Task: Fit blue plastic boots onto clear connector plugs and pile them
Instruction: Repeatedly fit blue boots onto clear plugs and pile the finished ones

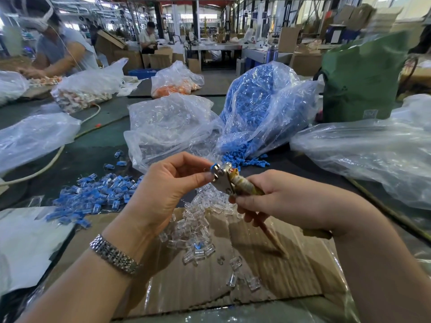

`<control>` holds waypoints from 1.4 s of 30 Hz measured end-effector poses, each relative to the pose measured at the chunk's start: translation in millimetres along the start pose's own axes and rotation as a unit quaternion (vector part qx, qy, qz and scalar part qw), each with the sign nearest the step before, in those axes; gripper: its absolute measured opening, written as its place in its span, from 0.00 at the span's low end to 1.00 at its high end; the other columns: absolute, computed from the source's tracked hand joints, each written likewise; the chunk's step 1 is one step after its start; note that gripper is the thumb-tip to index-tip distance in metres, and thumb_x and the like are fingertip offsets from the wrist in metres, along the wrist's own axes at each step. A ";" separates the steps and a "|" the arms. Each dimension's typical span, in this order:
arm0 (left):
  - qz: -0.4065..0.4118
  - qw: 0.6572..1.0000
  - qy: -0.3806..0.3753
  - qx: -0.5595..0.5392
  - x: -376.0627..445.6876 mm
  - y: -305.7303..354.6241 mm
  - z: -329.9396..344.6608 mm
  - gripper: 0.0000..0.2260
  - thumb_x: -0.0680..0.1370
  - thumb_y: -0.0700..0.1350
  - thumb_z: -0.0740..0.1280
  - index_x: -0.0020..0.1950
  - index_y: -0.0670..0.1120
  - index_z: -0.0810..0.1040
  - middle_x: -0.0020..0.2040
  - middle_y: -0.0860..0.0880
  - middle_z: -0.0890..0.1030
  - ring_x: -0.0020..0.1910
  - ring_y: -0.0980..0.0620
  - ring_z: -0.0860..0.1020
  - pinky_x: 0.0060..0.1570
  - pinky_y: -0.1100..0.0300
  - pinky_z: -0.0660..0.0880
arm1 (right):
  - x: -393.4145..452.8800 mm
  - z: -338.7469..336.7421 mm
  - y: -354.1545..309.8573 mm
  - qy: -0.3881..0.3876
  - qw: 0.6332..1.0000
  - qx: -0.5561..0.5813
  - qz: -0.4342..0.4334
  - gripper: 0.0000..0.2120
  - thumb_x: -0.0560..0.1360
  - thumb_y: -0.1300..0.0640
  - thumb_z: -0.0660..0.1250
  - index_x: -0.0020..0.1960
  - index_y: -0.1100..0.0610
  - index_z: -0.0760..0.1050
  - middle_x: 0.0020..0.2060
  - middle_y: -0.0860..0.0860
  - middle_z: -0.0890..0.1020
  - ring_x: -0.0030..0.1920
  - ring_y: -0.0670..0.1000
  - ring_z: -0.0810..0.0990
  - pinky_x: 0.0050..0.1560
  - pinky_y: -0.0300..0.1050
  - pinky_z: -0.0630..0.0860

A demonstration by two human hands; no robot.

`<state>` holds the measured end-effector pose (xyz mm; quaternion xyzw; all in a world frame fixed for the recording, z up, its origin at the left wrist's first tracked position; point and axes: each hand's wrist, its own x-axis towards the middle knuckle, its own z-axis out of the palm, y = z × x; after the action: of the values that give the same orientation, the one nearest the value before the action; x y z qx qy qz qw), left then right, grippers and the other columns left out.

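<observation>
Right hand (pixel 268 201) grips the taped handles of a metal plier-type hand tool (pixel 225 180); left hand (pixel 168 183) pinches a small blue plastic boot (pixel 212 167) at the tool's head, thumb and forefinger curled on it. Whether a clear plug is already in it, can't tell. Loose clear connector plugs (pixel 198 227) lie on the flattened brown cardboard sheet (pixel 291 271) below the hands. Pile of finished blue-and-clear plugs (pixel 93 197) sits to the left on the dark table. Clear bag of blue boots (pixel 263 108) behind, spilling some out.

Factory hall: workbenches (pixel 217 46), cardboard boxes (pixel 289 38), bulk parts bags (pixel 263 106), seated workers (pixel 147 38).
</observation>
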<state>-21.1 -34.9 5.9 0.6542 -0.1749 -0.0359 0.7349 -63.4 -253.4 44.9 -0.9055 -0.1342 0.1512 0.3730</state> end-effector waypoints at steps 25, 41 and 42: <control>-0.040 0.830 0.196 0.521 9.7 -2.9 -49.4 0.07 0.76 0.40 0.71 0.49 0.51 0.85 0.44 0.51 0.83 0.42 0.51 0.80 0.42 0.55 0.75 | -3.2 4.6 5.0 -0.052 0.963 -0.266 -0.004 0.17 0.68 0.42 0.77 0.50 0.44 0.75 0.44 0.42 0.78 0.45 0.43 0.77 0.46 0.44 0.76; -0.027 0.793 0.079 0.603 27.0 -36.2 -15.0 0.09 0.79 0.57 0.69 0.55 0.58 0.85 0.49 0.55 0.76 0.54 0.53 0.71 0.57 0.49 0.65 | -1.6 -1.1 7.7 -0.073 0.972 -0.222 0.004 0.23 0.67 0.33 0.75 0.55 0.44 0.78 0.47 0.40 0.80 0.48 0.40 0.79 0.52 0.39 0.78; -0.028 0.798 0.081 0.597 27.4 -36.2 -15.0 0.08 0.79 0.56 0.70 0.54 0.58 0.85 0.49 0.55 0.76 0.55 0.52 0.72 0.57 0.50 0.64 | -2.0 -4.6 9.5 -0.052 0.980 -0.194 0.000 0.20 0.69 0.34 0.74 0.54 0.45 0.79 0.45 0.41 0.82 0.46 0.39 0.80 0.48 0.35 0.78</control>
<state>15.4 -33.4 -24.9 0.9684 -0.0826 0.1079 0.2092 -62.3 -263.6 41.5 -0.9516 -0.1804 0.1694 0.1824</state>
